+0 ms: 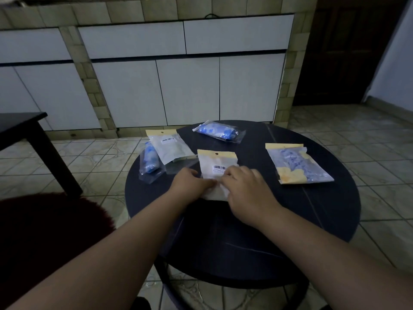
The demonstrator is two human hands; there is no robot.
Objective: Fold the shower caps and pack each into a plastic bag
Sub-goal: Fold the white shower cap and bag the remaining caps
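Both hands, left [191,182] and right [243,186], pinching the near end of the middle bag [215,163] on the surface [290,220]. Likely to slide or crumple if tugged unevenly; cap inside hidden.

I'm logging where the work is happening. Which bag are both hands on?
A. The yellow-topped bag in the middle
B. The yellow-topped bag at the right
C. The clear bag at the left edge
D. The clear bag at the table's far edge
A: the left hand and right hand both rest on the near end of the middle bag.
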